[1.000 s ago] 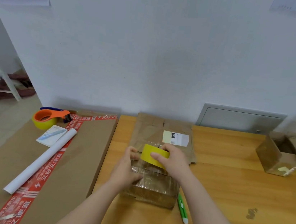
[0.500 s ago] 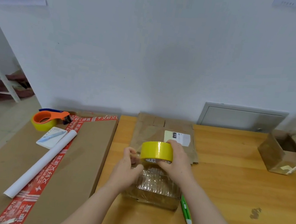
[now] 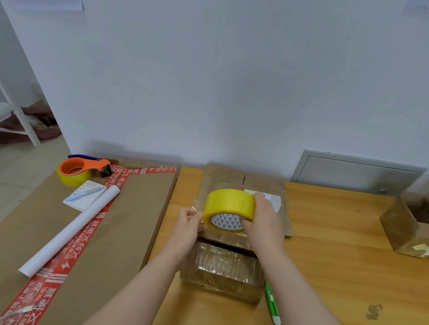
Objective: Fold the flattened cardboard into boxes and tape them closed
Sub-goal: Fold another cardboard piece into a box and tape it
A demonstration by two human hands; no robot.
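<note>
Yellow tape roll (image 3: 229, 208) is being held just above the film-wrapped cardboard box (image 3: 223, 270), which is sitting near the left edge of the wooden table (image 3: 343, 274), in front of the flattened cardboard (image 3: 248, 183) lying at the far edge. The right hand (image 3: 262, 223) is gripping the roll's right side with curled fingers, while the left hand (image 3: 189, 221) is pinching the tape's loose end beside the roll.

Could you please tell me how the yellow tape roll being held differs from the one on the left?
The held tape roll is bare, gripped by the right hand over the box, the left hand pinching its end. The left tape roll sits untouched in an orange dispenser on a cardboard sheet. The held one stands on edge, core showing; the other lies flat. Both are yellow.
</note>
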